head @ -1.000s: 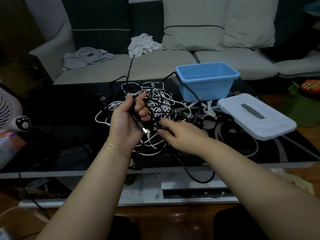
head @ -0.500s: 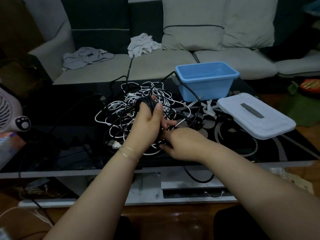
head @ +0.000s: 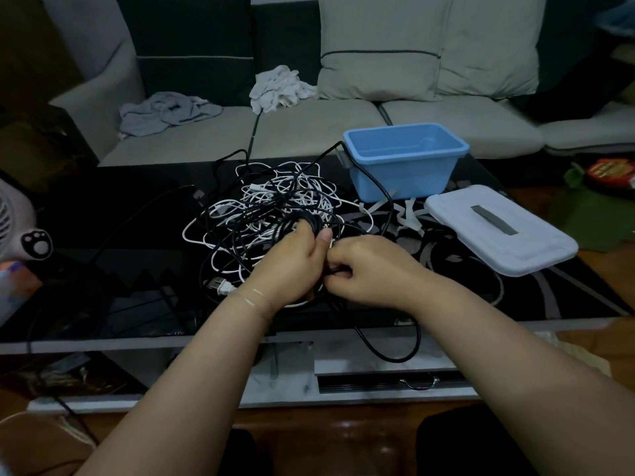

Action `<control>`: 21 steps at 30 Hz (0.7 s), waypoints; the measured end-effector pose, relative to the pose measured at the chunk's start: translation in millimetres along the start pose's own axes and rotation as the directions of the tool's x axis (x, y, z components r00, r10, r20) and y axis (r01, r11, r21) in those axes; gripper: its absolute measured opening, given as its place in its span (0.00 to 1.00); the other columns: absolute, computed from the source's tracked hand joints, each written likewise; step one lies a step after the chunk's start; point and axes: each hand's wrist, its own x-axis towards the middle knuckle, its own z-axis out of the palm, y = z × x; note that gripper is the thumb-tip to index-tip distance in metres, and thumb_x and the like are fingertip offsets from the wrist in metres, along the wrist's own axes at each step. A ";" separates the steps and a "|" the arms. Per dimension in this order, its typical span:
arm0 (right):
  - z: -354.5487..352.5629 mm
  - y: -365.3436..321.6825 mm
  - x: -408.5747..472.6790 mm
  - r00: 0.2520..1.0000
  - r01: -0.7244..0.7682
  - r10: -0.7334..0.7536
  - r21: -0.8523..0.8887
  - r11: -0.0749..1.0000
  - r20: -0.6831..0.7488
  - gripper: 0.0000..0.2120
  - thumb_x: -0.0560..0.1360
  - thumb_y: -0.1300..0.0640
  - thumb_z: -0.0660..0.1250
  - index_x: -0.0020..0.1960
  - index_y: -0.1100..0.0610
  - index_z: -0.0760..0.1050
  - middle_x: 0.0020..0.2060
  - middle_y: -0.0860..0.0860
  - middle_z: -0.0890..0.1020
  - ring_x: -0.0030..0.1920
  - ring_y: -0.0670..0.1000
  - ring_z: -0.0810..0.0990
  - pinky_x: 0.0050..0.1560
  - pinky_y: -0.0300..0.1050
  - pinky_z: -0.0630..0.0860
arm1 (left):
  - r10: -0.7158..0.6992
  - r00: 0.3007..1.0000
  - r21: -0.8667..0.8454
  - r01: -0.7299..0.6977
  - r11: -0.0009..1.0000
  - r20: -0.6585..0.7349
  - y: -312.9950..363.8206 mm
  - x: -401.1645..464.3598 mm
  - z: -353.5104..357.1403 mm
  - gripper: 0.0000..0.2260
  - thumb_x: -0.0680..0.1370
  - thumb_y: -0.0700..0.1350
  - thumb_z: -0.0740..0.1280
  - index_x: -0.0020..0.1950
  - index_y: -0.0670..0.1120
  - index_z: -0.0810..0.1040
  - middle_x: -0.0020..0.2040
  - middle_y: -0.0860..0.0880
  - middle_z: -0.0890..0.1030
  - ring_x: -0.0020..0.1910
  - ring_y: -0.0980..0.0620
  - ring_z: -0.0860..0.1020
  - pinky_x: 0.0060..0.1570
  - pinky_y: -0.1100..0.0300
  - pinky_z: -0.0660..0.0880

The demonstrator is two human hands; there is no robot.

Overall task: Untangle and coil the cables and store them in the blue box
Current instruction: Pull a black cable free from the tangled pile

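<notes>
A tangle of black and white cables (head: 268, 204) lies on the dark glass table (head: 120, 242). My left hand (head: 292, 262) grips a small bundle of black cable (head: 311, 223) looped over its fingers, at the near edge of the tangle. Touching it on the right, my right hand (head: 371, 269) pinches a strand of the same black cable with curled fingers. The open blue box (head: 405, 163) stands behind and to the right, with nothing visible inside. One black cable (head: 388, 201) runs past the box's left side and loops over the table's front edge.
The box's white lid (head: 501, 228) lies flat on the table to the right. A white plug (head: 223, 286) rests left of my left wrist. A small fan (head: 20, 235) stands at the far left. Behind the table is a sofa with cushions and crumpled cloths (head: 278, 87).
My left hand turned over and moved right, winding black cable round its fingers into a bundle. My right hand closed from open fingers onto a strand beside it.
</notes>
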 end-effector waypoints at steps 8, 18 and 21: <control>-14.6 15.0 -1.2 0.985 -0.007 0.014 0.043 0.999 -0.171 0.06 0.65 0.55 0.62 0.33 0.48 0.66 0.29 0.40 0.67 0.36 0.50 0.70 0.42 0.41 0.60 | 0.132 0.966 -0.391 -0.035 0.920 0.224 13.9 -8.6 -11.2 0.15 0.76 0.55 0.67 0.41 0.46 0.69 0.23 0.50 0.70 0.18 0.55 0.66 0.19 0.67 0.60; -24.7 24.5 -2.1 0.976 -0.086 0.082 -0.010 0.996 -0.203 0.08 0.67 0.48 0.61 0.37 0.53 0.68 0.29 0.42 0.70 0.37 0.48 0.69 0.47 0.38 0.59 | 0.066 0.907 -0.334 0.085 0.939 0.417 4.3 -8.7 -32.9 0.10 0.76 0.43 0.70 0.50 0.38 0.75 0.20 0.52 0.69 0.18 0.55 0.64 0.20 0.66 0.59; -19.7 39.4 -2.6 0.957 -0.191 0.221 0.167 0.967 -0.187 0.08 0.68 0.47 0.63 0.39 0.52 0.71 0.35 0.46 0.77 0.41 0.48 0.73 0.47 0.47 0.69 | 0.052 0.911 -0.321 0.090 0.943 0.408 -1.8 -11.4 -33.9 0.07 0.78 0.43 0.67 0.52 0.40 0.79 0.20 0.51 0.67 0.17 0.55 0.63 0.19 0.67 0.59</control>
